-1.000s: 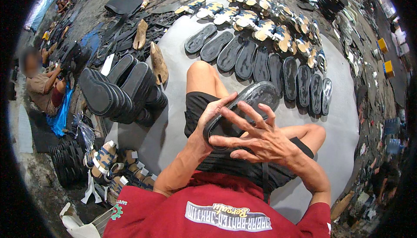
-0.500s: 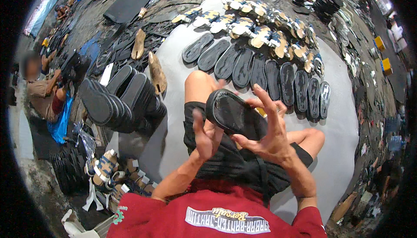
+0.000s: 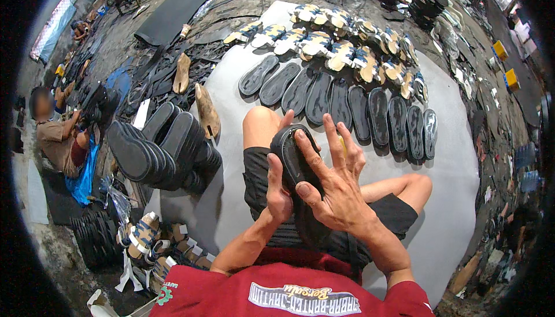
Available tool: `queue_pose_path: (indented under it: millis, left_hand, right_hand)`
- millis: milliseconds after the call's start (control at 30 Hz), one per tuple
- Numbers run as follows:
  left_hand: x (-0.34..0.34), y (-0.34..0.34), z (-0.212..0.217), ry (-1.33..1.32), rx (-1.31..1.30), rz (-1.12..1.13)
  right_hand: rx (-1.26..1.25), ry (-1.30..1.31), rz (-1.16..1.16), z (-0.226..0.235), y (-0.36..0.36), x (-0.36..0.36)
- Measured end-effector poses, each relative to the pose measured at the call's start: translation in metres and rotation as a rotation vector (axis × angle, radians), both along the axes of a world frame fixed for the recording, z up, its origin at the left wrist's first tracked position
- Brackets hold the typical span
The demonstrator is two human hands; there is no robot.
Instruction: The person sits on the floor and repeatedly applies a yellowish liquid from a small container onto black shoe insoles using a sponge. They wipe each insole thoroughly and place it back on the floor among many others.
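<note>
We noted the sole (image 3: 298, 169), earlier flat under both palms, now stood upright over the lap, left hand (image 3: 278, 192) clasping its edge, right hand (image 3: 335, 192) pressing it with fingers splayed.

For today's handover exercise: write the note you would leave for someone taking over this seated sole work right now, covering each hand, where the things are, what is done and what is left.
Left hand: grips the black sole from the left, thumb on its edge.
Right hand: flat on the sole, fingers spread, pressing it.
The sole stands over the lap, above the black shorts.
Done: a row of black soles lies on the grey mat ahead; patterned sandals sit behind it.
Left: a stack of black soles stands to the left, apart from the row.
</note>
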State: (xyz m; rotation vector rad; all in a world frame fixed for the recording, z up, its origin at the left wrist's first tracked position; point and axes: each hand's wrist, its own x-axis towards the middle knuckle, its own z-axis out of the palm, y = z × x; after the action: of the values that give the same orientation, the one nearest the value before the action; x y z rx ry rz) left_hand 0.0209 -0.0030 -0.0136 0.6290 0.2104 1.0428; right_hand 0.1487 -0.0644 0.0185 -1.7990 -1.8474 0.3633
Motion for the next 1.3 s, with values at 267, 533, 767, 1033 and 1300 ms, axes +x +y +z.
queue_pose_path:
  millis: [267,533,767,1033,1300]
  left_hand:
    - [-0.008,0.007,0.010,0.335,0.040,-0.033]
    - [-0.013,0.021,0.015,0.260,-0.054,-0.213]
    - [-0.022,0.033,0.014,0.117,-0.233,-0.416]
    - [-0.027,0.040,0.007,-0.011,-0.473,-0.482]
    - [-0.009,0.040,0.031,0.239,-0.418,-0.285]
  right_hand:
    - [-0.048,-0.104,0.038,0.001,0.004,0.014]
    - [-0.043,-0.162,0.067,-0.001,0.006,0.028]
    - [-0.042,-0.221,0.145,0.006,0.007,0.044]
    - [-0.087,-0.311,0.242,0.020,0.006,0.052]
    - [-0.104,-0.241,0.385,0.010,-0.013,0.033]
